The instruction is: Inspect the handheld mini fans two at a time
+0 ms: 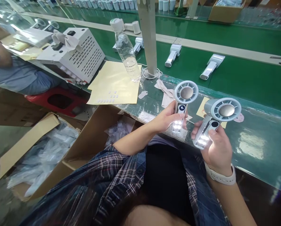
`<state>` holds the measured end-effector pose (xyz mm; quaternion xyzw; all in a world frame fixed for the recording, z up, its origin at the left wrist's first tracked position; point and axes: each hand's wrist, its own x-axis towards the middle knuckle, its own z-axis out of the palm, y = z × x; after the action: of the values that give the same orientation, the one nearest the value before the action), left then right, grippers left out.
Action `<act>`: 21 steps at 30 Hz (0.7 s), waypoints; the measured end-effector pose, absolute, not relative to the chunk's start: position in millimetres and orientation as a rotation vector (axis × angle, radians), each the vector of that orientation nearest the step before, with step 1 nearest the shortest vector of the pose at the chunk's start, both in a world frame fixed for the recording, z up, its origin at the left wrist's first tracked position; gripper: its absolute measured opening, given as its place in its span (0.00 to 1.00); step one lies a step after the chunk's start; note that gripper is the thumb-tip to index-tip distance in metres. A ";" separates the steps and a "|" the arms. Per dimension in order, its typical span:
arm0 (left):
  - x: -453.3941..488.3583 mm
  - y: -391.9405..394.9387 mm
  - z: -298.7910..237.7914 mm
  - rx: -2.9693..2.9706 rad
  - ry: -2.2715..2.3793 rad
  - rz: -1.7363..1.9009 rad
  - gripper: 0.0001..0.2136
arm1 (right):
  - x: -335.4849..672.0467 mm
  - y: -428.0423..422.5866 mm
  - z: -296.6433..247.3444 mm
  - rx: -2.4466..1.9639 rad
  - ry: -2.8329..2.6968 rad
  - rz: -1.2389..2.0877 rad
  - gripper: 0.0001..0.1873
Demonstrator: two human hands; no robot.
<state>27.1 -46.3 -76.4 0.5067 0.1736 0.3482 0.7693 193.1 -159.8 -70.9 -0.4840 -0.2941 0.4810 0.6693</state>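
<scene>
The left hand (pixel 169 118) gripped a pale blue handheld fan (pixel 186 92) upright by its handle, its small round display lit. The right hand (pixel 219 149), a pale watch strap (pixel 220 175) at its wrist, held a second fan (pixel 226 110), the display dark. Just beyond the left hand lay a crumpled cloth (pixel 167 98); farther off to its left, a clear bottle (pixel 131 64) stood on yellow paper (pixel 128 94). Past both hands, more fans (pixel 212 66) rested on the green belt (pixel 189 69).
</scene>
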 end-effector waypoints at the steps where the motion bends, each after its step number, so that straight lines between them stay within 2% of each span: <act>1: 26.6 -46.8 -77.1 1.092 0.375 0.742 0.24 | 193.1 -159.8 -71.5 -1.105 -0.658 1.083 0.14; 5: 24.1 -47.9 -78.1 1.099 0.339 0.744 0.27 | 193.7 -160.4 -73.6 -1.136 -0.642 1.080 0.13; 12: 28.2 -39.7 -87.0 1.113 0.388 0.789 0.26 | 194.1 -158.8 -72.5 -1.142 -0.602 1.049 0.14; 18: 30.2 -48.1 -75.0 1.168 0.535 0.863 0.32 | 178.5 -158.2 -75.0 -1.172 -0.654 1.029 0.24; 21: 30.2 -51.3 -69.4 1.277 0.631 0.892 0.36 | 170.3 -158.6 -77.2 -1.208 -0.727 1.025 0.25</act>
<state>30.2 -51.3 -69.4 0.5658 0.2796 0.3952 0.6675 170.3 -158.6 -77.2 -0.5305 -0.3192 0.4499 0.6436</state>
